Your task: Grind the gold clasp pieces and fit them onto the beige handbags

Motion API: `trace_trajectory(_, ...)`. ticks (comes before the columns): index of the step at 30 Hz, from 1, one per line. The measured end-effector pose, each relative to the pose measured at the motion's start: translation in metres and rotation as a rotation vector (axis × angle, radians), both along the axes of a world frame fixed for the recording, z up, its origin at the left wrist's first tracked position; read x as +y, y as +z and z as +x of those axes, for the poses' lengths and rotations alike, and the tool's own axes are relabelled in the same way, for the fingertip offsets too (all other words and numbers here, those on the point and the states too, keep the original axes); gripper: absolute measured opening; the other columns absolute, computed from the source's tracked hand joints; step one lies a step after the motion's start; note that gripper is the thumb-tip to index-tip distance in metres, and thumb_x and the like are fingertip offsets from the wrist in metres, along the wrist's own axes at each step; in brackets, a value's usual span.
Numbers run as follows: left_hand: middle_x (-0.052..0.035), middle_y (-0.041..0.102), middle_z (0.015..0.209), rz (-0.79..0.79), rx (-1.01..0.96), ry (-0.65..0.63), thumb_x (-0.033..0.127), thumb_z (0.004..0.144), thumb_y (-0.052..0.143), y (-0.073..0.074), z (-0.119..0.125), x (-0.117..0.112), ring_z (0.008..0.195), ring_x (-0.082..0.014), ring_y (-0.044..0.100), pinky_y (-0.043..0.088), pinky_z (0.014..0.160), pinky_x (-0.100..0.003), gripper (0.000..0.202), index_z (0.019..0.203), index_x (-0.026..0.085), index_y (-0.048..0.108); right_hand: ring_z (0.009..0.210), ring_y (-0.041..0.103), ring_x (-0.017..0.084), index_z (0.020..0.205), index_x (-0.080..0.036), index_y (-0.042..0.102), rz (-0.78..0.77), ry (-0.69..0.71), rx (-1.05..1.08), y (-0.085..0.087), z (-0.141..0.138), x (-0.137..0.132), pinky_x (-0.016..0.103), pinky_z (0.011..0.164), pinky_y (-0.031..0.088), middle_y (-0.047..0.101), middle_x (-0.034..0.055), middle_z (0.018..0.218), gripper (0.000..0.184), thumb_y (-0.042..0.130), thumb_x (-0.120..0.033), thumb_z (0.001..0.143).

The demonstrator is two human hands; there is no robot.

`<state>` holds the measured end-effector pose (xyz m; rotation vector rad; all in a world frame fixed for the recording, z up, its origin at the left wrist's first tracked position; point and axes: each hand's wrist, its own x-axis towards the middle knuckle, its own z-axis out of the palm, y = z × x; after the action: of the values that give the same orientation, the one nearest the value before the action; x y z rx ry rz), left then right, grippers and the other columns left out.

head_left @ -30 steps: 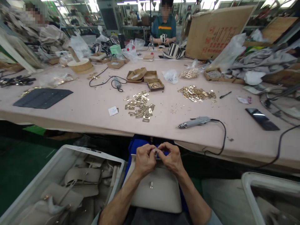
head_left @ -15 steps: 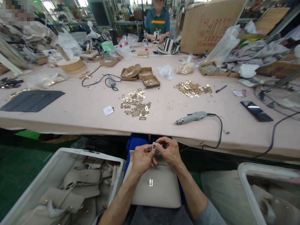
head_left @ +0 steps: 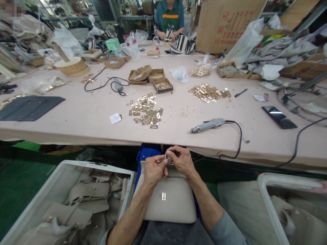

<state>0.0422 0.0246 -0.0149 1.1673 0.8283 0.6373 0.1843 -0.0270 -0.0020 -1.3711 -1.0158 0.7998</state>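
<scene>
A beige handbag (head_left: 176, 200) lies across my lap, with a small shiny rectangular metal fitting (head_left: 164, 196) on its front. Above that fitting, at the bag's far edge, my left hand (head_left: 154, 169) and my right hand (head_left: 182, 161) meet. Both are closed in a pinch around a small beige tab (head_left: 166, 157) that stands up between the fingertips. Fingers cover most of the tab, and whether it joins the bag's flap is hidden. A grey electric screwdriver (head_left: 208, 125) rests on the table beyond my right hand.
Loose gold metal plates (head_left: 146, 110) and more gold fittings (head_left: 208, 92) lie heaped on the table (head_left: 102, 131). Crates of beige bags stand at left (head_left: 97, 164) and right (head_left: 265, 194). A phone (head_left: 279, 117) lies at right. Across the table, a person (head_left: 170, 20) handles striped pieces.
My view has shifted slightly. The tab has turned more edge-on, so its rectangular opening shows less. Both hands keep their pinch on it.
</scene>
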Motion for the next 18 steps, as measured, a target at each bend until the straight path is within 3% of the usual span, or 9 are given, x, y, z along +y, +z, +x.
trace_trajectory(8, -0.0011, 0.061, 0.044, 0.047, 0.016, 0.060, 0.045, 0.081, 0.079, 0.003, 0.005, -0.001, 0.027, -0.0098, 0.044, 0.028, 0.029, -0.018, 0.042, 0.094, 0.005, 0.075, 0.059, 0.062, 0.015, 0.086, -0.017, 0.072, -0.039, -0.023, -0.029, -0.003, -0.002, 0.002, 0.023, 0.055, 0.048, 0.069, 0.0022, 0.071, 0.015, 0.071, -0.032, 0.087)
trace_trajectory(14, -0.0004, 0.054, 0.036, 0.071, 0.050, 0.054, 0.054, 0.084, 0.074, -0.007, 0.003, 0.003, 0.024, -0.0096, 0.041, 0.023, 0.030, -0.017, 0.045, 0.087, 0.008, 0.075, 0.051, 0.059, 0.014, 0.076, -0.016, 0.071, -0.085, -0.112, 0.017, -0.003, -0.008, 0.011, 0.022, 0.049, 0.045, 0.065, 0.0018, 0.063, 0.017, 0.068, -0.030, 0.084)
trace_trajectory(18, -0.0025, 0.059, 0.042, 0.055, 0.043, 0.086, 0.057, 0.081, 0.075, -0.009, 0.006, 0.009, 0.025, -0.0087, 0.040, 0.020, 0.029, -0.017, 0.047, 0.080, 0.010, 0.075, 0.046, 0.057, 0.014, 0.074, -0.015, 0.069, -0.132, -0.105, 0.123, -0.005, -0.009, 0.020, 0.021, 0.044, 0.043, 0.064, 0.0017, 0.059, 0.023, 0.069, -0.036, 0.083)
